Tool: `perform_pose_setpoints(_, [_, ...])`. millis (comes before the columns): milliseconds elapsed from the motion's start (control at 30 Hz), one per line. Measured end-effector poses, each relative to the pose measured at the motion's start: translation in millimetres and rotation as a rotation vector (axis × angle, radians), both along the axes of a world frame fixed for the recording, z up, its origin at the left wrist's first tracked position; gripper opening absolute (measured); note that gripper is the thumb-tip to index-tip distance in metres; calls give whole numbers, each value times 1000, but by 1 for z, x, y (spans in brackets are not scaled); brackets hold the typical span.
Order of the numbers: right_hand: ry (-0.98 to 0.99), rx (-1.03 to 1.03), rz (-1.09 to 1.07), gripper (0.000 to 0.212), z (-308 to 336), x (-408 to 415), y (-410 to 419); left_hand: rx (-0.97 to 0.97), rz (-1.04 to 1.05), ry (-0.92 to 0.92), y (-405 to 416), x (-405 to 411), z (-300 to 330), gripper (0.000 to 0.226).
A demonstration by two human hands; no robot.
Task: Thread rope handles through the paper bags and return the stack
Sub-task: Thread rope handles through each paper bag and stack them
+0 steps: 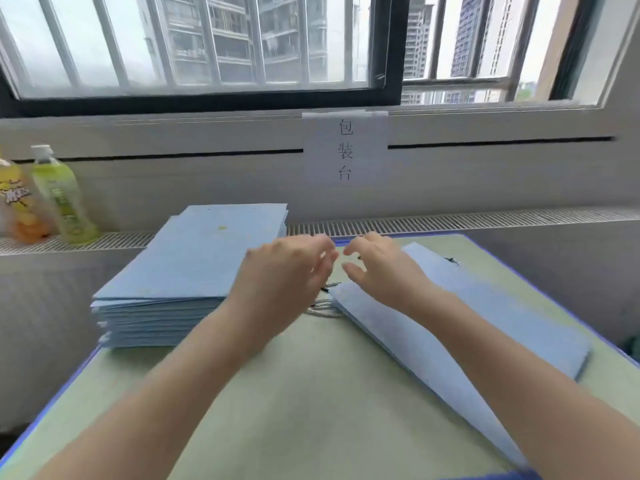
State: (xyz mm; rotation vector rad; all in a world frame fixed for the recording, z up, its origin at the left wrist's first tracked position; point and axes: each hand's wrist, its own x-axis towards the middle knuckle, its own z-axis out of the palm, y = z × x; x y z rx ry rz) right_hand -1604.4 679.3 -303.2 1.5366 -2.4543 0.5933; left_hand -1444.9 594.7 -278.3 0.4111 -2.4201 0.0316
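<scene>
Hands hover apart over the table: left hand [287, 268] and right hand [377, 265], fingers loosely curled, holding nothing; rope [323, 308] could snag under bags [450, 327] when pulled

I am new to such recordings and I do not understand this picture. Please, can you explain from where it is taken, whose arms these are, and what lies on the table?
There is no machine here. One camera sits on a person's head and looks down, so the arms are that person's own. The left hand and right hand hover close together above the green table; the picture is blurred, and neither seems to hold anything. At left lies a stack of flat blue paper bags. At right lies a second blue bag. Between them lie white rope handles. Two drink bottles stand on the ledge by the window.
</scene>
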Motion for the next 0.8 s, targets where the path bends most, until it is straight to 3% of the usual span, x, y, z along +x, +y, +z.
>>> perform_pose_setpoints(100, [-98,105,12,34,-5,-30,10,115,45,-126,10,-54,-30,29])
perform_pose_setpoints(200, [-162,58,107,26,-13,-44,11,291,144,-240,-1,-86,-58,30])
perform_pose_setpoints(300, [-131,24,145,14,-22,-50,8,417,146,-166,-11,-99,-79,27])
perform_pose_setpoints(433, [-84,-8,210,10,-21,-52,9,385,83,2,-16,-102,-83,20])
perform_pose_setpoints(567, [-34,-27,237,22,-20,-51,11,675,-99,135,-13,-95,-78,17])
perform_pose_setpoints(733, [-69,-161,251,25,-24,-48,9,1253,-278,259,-9,-81,-63,32])
perform_pose_setpoints(800, [-57,-201,258,23,-22,-46,8,1324,-322,262,-6,-77,-58,33])
